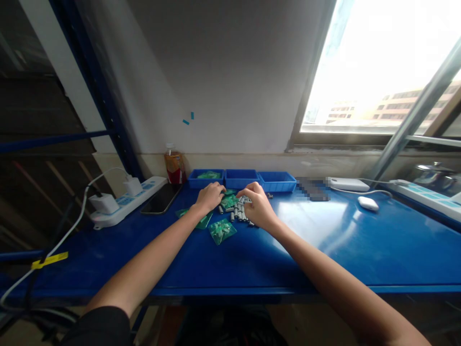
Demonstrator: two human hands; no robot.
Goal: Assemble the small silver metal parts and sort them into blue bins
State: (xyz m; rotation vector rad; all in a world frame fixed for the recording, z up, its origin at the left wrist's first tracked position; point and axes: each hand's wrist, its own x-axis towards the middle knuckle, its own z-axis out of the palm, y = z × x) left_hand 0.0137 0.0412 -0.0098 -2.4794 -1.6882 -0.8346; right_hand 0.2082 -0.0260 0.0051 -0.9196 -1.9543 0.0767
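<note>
Two bare hands reach out over a blue table (324, 250) and meet near its far edge.

1. Left hand (210, 196): palm down, fingers bent, tips resting on the middle packet (229, 200), a green one lying between the two hands. Pinched or merely pressed: cannot tell.
2. Right hand (257, 207): knuckles up, fingers curled toward that same packet, covering part of the grey cylinders (237, 212). The fingertips are hidden, so its grip cannot be told.
3. Grey cylinders: small, loose, heaped on the table between the hands and touching the right one.
4. Near packet (222, 231): green, flat on the table, with pale pieces inside, just on the person's side of the cylinders.
5. Side packet (201, 220): green, partly under the left wrist.
6. Three blue trays in a row behind the hands, by the wall: left tray (201, 184) with something green inside, middle tray (241, 184), right tray (279, 185).
7. Left of the trays: bottle (175, 167) with an orange label, upright; dark phone (161, 199), lying flat; white power strip (126, 202) with two white adapters plugged in.
8. Right, well apart from the hands: white mouse (368, 203); flat white box (349, 184).
</note>
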